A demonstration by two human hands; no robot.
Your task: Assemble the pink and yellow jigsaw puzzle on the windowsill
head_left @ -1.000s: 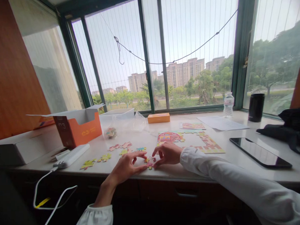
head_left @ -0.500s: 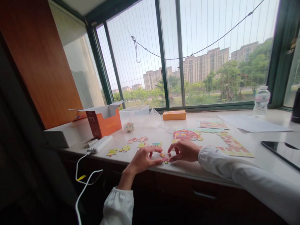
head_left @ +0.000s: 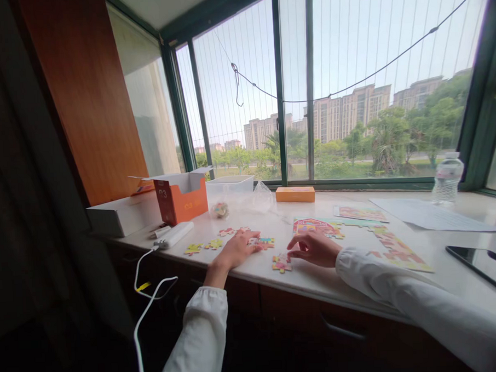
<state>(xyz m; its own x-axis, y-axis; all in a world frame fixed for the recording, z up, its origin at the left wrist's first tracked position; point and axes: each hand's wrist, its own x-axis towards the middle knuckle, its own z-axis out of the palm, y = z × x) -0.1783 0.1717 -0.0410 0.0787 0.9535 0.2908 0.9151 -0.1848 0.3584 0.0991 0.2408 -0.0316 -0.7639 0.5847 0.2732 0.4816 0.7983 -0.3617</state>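
Fingers stretched forward, my left hand [head_left: 239, 249] lies over some loose jigsaw pieces and partly covers them. Blue-and-red jigsaw pieces [head_left: 267, 242] show just past its fingertips. Nearer the counter's front edge sits a small joined cluster of pink and yellow puzzle pieces [head_left: 281, 263]. My right hand [head_left: 314, 248] is beside that cluster, its fingers curved and apart, with nothing visible between them. Behind and right of it lies a partly assembled puzzle frame [head_left: 398, 248] with a red house section [head_left: 313, 226]. Yellow-green pieces [head_left: 193, 248] rest to the left.
An orange box [head_left: 182, 200] and a white power strip [head_left: 175, 234] stand at the left. A clear plastic tub [head_left: 233, 185], a small orange carton [head_left: 295, 194] and a water bottle [head_left: 447, 178] line the window. A dark tablet [head_left: 482, 269] lies at the right.
My left hand has left the pink-and-yellow cluster and moved away over the loose pieces. My right hand stays near the cluster, which lies uncovered. The view has shifted slightly left.
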